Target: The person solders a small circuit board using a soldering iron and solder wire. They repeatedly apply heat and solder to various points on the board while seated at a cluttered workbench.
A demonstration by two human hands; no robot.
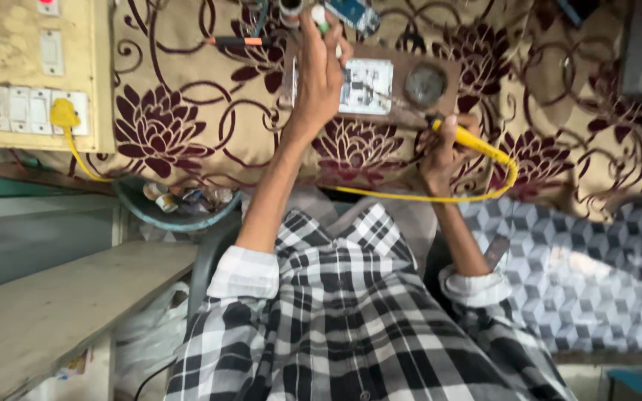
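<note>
L hand: your left hand (319,70) is up at the top edge of the brown board (410,89), fingers (326,44) curled shut round a small white-green part (321,18). Prob pinning the work so it can't slide on the soft cloth.
R hand: your right hand (443,152) grips the yellow soldering iron (466,137) pen-style, fingers closed on the handle, tip aimed up-left at the board's lower edge. Can't tell if the tip touches.
Work piece: brown board lies flat on the floral cloth (180,111), between both hands. A white circuit panel (365,85) sits on it, a round grey part (425,85) just beside that on the right.
Cable: the iron's yellow cord (425,197) loops under your right wrist and back round, so it hangs slack and doesn't drag the tip.
Power: yellow plug (63,115) sits in the switchboard (27,74) at left, well apart from the work; its lead drops behind the cloth.
Nearby: black probe w/ orange band (235,42) lies on the cloth near the left hand. A blue module (351,11) sits at the top edge, partly cut off.
Other: round tray of small bits (176,204) sits by your left forearm, in easy reach. Wooden bench (53,312) lower left. Patterned grey sheet (581,260) to the right.
Sleeves: checked shirt (336,319) cuffs rolled back, keeping them off the iron.
</note>
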